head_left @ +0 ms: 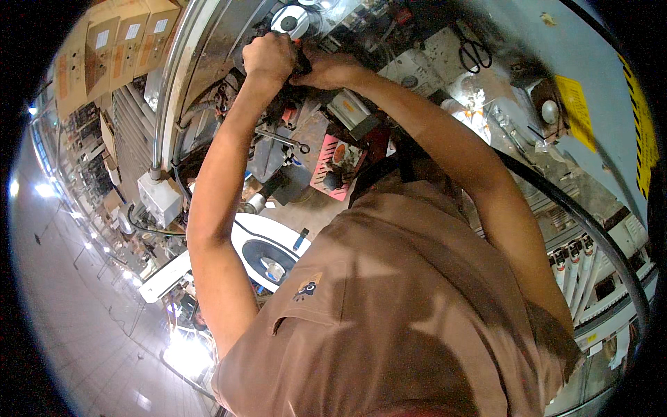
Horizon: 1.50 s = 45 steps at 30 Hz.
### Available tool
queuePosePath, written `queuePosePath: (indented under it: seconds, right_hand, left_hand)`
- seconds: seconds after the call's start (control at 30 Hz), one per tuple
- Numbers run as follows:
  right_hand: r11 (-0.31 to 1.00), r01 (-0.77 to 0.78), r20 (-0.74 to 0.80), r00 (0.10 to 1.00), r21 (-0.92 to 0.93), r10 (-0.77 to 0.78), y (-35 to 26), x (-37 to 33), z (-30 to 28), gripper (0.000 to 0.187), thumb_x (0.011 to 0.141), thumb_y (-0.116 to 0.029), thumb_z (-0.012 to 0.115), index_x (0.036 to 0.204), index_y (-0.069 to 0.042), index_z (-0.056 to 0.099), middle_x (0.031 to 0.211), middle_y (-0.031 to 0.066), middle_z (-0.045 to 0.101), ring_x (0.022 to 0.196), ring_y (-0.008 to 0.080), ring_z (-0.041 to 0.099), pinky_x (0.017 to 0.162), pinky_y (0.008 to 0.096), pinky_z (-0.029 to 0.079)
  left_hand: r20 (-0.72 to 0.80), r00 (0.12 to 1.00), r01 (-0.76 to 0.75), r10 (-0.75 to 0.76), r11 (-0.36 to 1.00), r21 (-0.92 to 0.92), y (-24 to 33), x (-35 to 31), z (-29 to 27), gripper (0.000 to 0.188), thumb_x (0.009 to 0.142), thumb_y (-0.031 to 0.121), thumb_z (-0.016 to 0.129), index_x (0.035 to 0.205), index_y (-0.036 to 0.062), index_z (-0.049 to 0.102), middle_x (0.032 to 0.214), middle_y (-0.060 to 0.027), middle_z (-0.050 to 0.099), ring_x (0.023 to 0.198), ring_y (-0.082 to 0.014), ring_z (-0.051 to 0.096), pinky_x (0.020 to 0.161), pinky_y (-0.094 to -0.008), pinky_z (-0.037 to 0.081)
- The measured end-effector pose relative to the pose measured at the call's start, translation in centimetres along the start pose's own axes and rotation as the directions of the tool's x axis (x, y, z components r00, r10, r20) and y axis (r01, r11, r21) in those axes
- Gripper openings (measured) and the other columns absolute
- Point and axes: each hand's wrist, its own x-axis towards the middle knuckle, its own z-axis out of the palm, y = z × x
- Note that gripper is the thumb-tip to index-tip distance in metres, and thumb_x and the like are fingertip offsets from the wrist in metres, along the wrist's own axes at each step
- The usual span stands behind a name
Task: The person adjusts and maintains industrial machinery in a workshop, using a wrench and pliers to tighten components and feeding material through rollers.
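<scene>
Both my arms reach up to the top of the view, where my hands meet close together. My left hand point(269, 58) is closed in a fist around a dark tool point(303, 62) with a bit of orange-red on it. Against the tool's other side, my right hand point(326, 70) is closed too, its fingers partly hidden. Most of the tool is covered, so its kind does not show. Just beyond my hands sits a round white disc point(290, 21) with a dark centre. Below them, a metal ring spanner point(281, 140) lies among small parts.
A pink slotted tray point(336, 167) lies near my body. Black-handled scissors point(475, 57) rest at the right. A thick black hose point(580, 212) curves along my right side. Cardboard boxes point(104, 48) stand at the upper left, past a shiny metal rail point(167, 97).
</scene>
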Motion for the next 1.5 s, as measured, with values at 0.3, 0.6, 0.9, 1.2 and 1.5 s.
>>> queuePosePath:
  seconds: [0.3, 0.6, 0.9, 1.2, 1.5]
  right_hand:
    - [0.999, -0.044, 0.103, 0.994, 0.031, 0.041, -0.6, -0.4, -0.7, 0.113, 0.082, -0.071, 0.064, 0.160, -0.005, 0.015, 0.154, 0.0251, 0.043, 0.137, 0.0392, 0.049, 0.113, 0.0415, 0.041]
    - [0.985, 0.111, -0.093, 0.991, 0.133, -0.100, 2.0, 2.1, 2.8, 0.078, 0.082, -0.045, 0.079, 0.143, -0.008, 0.049, 0.140, 0.0170, 0.058, 0.129, 0.0345, 0.055, 0.112, 0.0427, 0.042]
    - [0.984, 0.042, -0.069, 0.997, 0.174, -0.030, 4.2, 1.8, 3.3, 0.064, 0.097, -0.033, 0.068, 0.150, -0.007, 0.045, 0.150, 0.0130, 0.051, 0.138, 0.0288, 0.046, 0.117, 0.0402, 0.033]
    - [0.500, 0.078, -0.090, 0.996, 0.863, 0.000, 3.1, -1.3, -5.8, 0.050, 0.106, -0.035, 0.053, 0.143, -0.001, 0.049, 0.135, 0.0100, 0.061, 0.122, 0.0235, 0.058, 0.110, 0.0423, 0.044]
    - [0.816, 0.577, -0.125, 0.813, 0.037, -0.569, 8.3, 0.0, -9.9, 0.037, 0.102, -0.028, 0.063, 0.127, -0.002, 0.058, 0.121, 0.0130, 0.066, 0.112, 0.0264, 0.063, 0.095, 0.0397, 0.051]
  left_hand:
    - [0.005, 1.000, -0.005, 0.005, 0.999, 0.038, 0.3, -0.1, 0.2, 0.021, 0.090, 0.025, 0.064, 0.101, 0.0142, 0.078, 0.098, -0.0105, 0.077, 0.091, -0.0287, 0.076, 0.073, -0.0409, 0.061]
    - [-0.042, 0.999, 0.027, -0.028, 1.000, -0.007, -0.2, 0.3, 1.4, 0.021, 0.088, 0.033, 0.068, 0.093, 0.0154, 0.079, 0.092, -0.0101, 0.077, 0.087, -0.0278, 0.076, 0.071, -0.0421, 0.061]
    - [0.102, 0.993, 0.096, -0.065, 0.935, -0.341, -0.3, -1.0, 2.9, 0.026, 0.088, 0.031, 0.063, 0.095, 0.0113, 0.078, 0.093, -0.0085, 0.076, 0.083, -0.0275, 0.075, 0.070, -0.0436, 0.059]
    - [-0.161, 0.948, 0.054, -0.276, 0.636, -0.770, -2.3, -10.2, -2.4, 0.046, 0.090, 0.053, 0.060, 0.098, 0.0106, 0.076, 0.094, -0.0175, 0.074, 0.088, -0.0404, 0.071, 0.074, -0.0518, 0.057]
    - [-0.273, 0.927, -0.055, -0.256, 0.628, -0.776, -2.3, -15.0, -1.8, 0.043, 0.089, 0.053, 0.062, 0.101, 0.0143, 0.076, 0.094, -0.0135, 0.073, 0.089, -0.0385, 0.071, 0.073, -0.0500, 0.057]
